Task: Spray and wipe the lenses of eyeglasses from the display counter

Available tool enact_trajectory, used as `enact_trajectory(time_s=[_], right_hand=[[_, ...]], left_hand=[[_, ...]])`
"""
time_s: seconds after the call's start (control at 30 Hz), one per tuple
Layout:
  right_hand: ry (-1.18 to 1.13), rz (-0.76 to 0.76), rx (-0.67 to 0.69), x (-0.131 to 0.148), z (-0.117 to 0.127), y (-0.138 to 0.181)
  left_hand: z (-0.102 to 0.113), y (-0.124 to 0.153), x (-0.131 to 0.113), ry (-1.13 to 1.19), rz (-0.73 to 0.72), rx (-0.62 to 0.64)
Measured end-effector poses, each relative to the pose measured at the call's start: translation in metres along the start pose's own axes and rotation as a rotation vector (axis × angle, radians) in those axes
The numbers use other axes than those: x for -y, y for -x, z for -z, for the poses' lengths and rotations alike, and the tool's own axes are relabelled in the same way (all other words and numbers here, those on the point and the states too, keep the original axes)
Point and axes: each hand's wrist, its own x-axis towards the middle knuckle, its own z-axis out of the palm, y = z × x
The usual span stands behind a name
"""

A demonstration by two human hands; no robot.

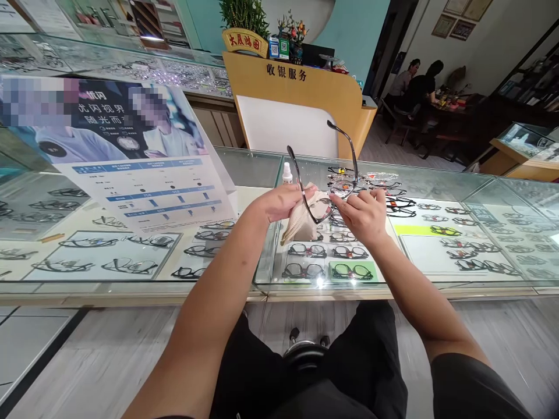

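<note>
Head view: left hand (283,202), right hand (363,214) outstretched, holding glasses (322,210).

Looks like glossy dark plastic on the eyeglasses (356,169), soft matt fabric on the cloth (301,224), smooth white plastic on the bottle (287,173), printed paper on the leaflet (170,174), clear, reflective glass across the counter (269,256).

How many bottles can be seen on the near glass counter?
1: the white bottle, just beyond the left hand, which holds a cloth. Others may be hidden behind the paper sign.
</note>
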Motion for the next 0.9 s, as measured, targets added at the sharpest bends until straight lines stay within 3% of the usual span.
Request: enact_trajectory(time_s=[0.17, 0.33, 0.6, 0.9], right_hand=[[0.054, 0.058, -0.093, -0.002, -0.003, 0.000], [-0.001, -0.024, 0.002, -0.008, -0.003, 0.000], [-0.045, 0.035, 0.057, -0.010, 0.001, 0.000], [-0.086, -0.043, 0.136, -0.006, 0.001, 0.000]], left_hand=[[0.003, -0.003, 0.004, 0.003, 0.026, 0.041], [0.009, -0.001, 0.002, -0.049, 0.039, 0.112], [0.015, 0.007, -0.004, -0.146, 0.119, 0.187], [-0.002, 0.010, -0.005, -0.033, 0.117, 0.270]])
